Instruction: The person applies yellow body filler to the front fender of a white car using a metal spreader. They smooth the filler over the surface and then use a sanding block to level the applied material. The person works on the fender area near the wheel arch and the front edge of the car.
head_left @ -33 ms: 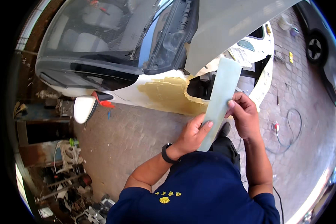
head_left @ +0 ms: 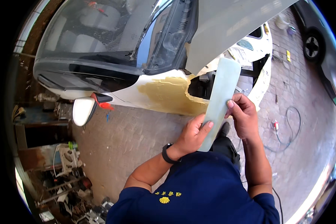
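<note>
A long, flat, pale green strip (head_left: 224, 89) with rounded far corners is held up in front of my body, tilted away to the right. My left hand (head_left: 190, 135) grips its lower left edge, thumb lying on the upper face and fingers underneath. At the right edge, my right hand (head_left: 244, 117) pinches the strip between thumb and curled fingers. Beyond the hands, the white car's side panel (head_left: 128, 96) carries a large yellowish-tan filler patch (head_left: 168, 94). The patch borders a dark opening (head_left: 199, 89), partly covered by the strip.
A raised grey hood (head_left: 227, 30) slants over the car's front. The white side mirror (head_left: 83, 111) juts out at left. A looped cable (head_left: 299, 127) lies on the paving at right, near another car (head_left: 324, 71). Scrap parts (head_left: 67, 183) pile up at lower left.
The view shifts very slightly, so the car and floor sit a little differently. Both hands keep the same hold on the strip.
</note>
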A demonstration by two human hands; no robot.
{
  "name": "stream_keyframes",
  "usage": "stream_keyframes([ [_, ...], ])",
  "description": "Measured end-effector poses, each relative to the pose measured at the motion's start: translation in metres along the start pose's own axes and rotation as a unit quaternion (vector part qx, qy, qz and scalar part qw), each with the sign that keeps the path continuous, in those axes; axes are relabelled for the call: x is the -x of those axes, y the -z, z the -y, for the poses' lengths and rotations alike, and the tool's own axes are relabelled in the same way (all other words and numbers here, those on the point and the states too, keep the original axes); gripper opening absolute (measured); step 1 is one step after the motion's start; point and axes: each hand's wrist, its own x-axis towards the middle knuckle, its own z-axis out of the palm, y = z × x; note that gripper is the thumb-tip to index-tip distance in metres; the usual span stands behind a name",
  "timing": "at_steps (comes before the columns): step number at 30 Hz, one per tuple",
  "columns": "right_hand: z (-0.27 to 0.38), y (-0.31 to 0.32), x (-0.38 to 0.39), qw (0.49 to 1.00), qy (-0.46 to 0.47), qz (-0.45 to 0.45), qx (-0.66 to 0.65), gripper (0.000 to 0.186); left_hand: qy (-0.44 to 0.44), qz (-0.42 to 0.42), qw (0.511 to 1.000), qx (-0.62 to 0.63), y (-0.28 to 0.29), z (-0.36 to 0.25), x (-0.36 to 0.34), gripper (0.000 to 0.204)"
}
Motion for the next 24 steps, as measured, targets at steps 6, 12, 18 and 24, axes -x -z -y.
stream_keyframes([
  [6,-0.059,-0.066,0.053,0.988,0.051,-0.099,0.103,0.016,-0.133,0.009,0.991,-0.032,0.044,0.011,0.037,0.032],
  [12,-0.121,-0.137,0.107,0.969,0.084,-0.062,0.225,0.013,-0.133,-0.112,0.982,0.077,0.093,0.017,0.070,0.023],
  [18,-0.166,-0.128,0.130,0.892,0.086,0.098,0.432,0.023,-0.208,-0.217,0.950,0.080,0.188,-0.030,0.070,0.017],
  [24,-0.058,-0.122,0.114,0.839,0.243,0.067,0.482,0.034,-0.282,0.047,0.796,-0.534,0.199,-0.018,0.082,0.013],
])
